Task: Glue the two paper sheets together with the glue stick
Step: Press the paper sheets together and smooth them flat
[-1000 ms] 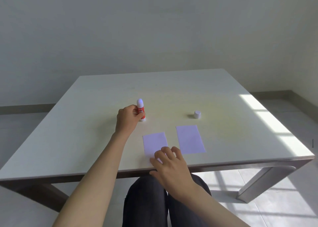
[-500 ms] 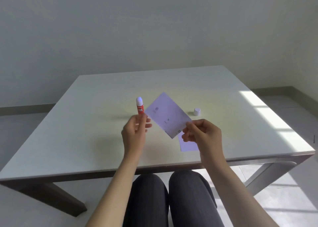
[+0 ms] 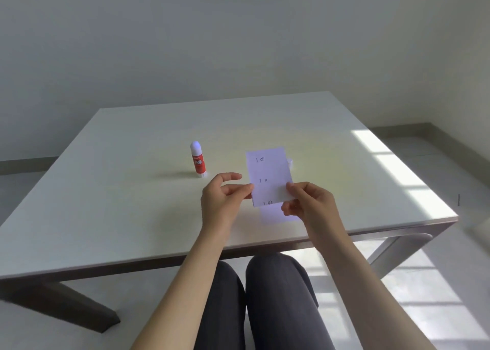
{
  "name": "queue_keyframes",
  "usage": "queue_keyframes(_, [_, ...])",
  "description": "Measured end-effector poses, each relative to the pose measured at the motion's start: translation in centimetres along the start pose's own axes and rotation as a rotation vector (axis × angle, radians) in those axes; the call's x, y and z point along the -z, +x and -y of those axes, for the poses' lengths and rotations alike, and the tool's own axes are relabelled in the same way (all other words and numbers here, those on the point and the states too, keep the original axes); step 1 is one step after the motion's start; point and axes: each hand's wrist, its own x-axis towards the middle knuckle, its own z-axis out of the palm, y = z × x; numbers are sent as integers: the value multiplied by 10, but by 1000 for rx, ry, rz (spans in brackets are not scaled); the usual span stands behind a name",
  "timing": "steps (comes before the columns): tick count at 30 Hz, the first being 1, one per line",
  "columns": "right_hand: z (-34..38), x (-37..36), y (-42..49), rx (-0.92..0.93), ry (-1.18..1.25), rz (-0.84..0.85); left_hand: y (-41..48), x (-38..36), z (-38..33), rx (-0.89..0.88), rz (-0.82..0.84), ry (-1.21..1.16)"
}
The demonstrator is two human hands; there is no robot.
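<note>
I hold one small white paper sheet (image 3: 268, 173) upright above the table, its printed side with small marks facing me. My right hand (image 3: 305, 201) pinches its lower right corner. My left hand (image 3: 222, 194) touches its left edge with thumb and fingertips. The second paper sheet (image 3: 273, 215) lies flat on the table right below the held one, mostly hidden by it and my right hand. The red glue stick (image 3: 198, 160) stands upright and uncapped on the table, left of and beyond my left hand.
The white cap (image 3: 289, 161) of the glue stick peeks out behind the held sheet's right edge. The white table (image 3: 106, 190) has its near edge just above my knees. A sunlit patch falls on its right side.
My left hand let go of the glue stick, which stays standing. My right hand lifted one sheet off the table, and both hands turned it from tilted to nearly upright over the other sheet.
</note>
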Motion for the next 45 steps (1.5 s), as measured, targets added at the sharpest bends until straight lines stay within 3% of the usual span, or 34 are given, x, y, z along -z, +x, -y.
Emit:
queue_keyframes(10, [-17, 28, 18, 100, -809, -117, 6, -19, 18, -37, -19, 438])
queue_keyframes(24, [-34, 30, 29, 161, -1017, -145, 12, -20, 32, -60, -18, 579])
queue_keyframes(31, [-41, 27, 27, 256, -1108, -163, 11, -23, 40, -254, -59, 707])
queue_keyframes(33, [-44, 28, 25, 321, -1204, -104, 15, -20, 42, -313, 4, 769])
queue_keyframes(37, [-51, 27, 22, 383, -1373, 53, 29, -10, 42, -491, 310, 1047])
queue_keyframes(39, [-52, 23, 23, 385, -1386, 118, 34, -2, 41, -453, 395, 1119])
queue_keyframes(45, [-58, -10, 23, 420, -1398, 163, 46, 28, 33, -347, 437, 1155])
